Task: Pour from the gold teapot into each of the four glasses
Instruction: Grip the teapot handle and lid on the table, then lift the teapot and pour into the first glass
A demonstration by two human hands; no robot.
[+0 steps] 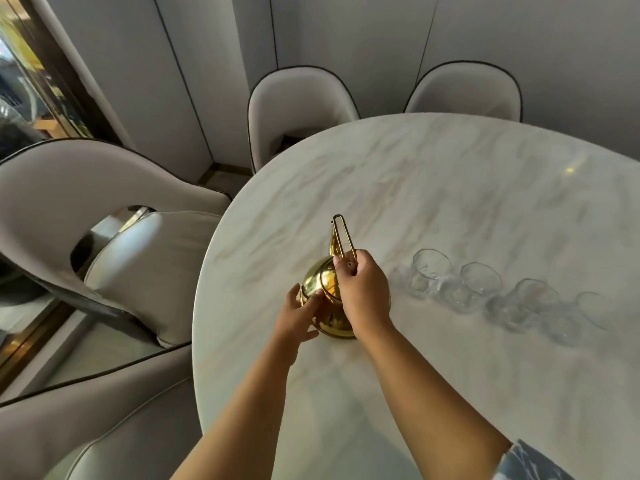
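Both forearms reach up from the bottom edge over a pale marble table (pixel 433 188), with a scrap of blue-and-white sleeve (pixel 526 462) showing at the right elbow. At their far end the two hands meet on the teapot (pixel 317 287), a round gold pot that stands on the table near its left edge. The right hand (pixel 363 292) comes over the top of the pot, its fingers curled closed around the lower end of the tall wire handle (pixel 343 237), which stands up beyond the knuckles; the spout rises close alongside the handle and is hard to tell from it. The left hand (pixel 296 317) lies against the pot's left side, fingers loosely spread and bent to the curve, thumb resting on the upper body; it steadies rather than grips, and whether the fingers close under the pot cannot be told. The lid sits under the right hand's fingers and is mostly hidden. To the right of the right hand stand the four glasses in a row that runs rightward and slightly nearer: first (pixel 431 270), second (pixel 479 282), third (pixel 535 296), and fourth (pixel 597 308), the last faint and blurred. All are clear, and whether they hold anything cannot be told. Left of the left hand and beyond the table are grey chairs (pixel 104 209) with dark piping.
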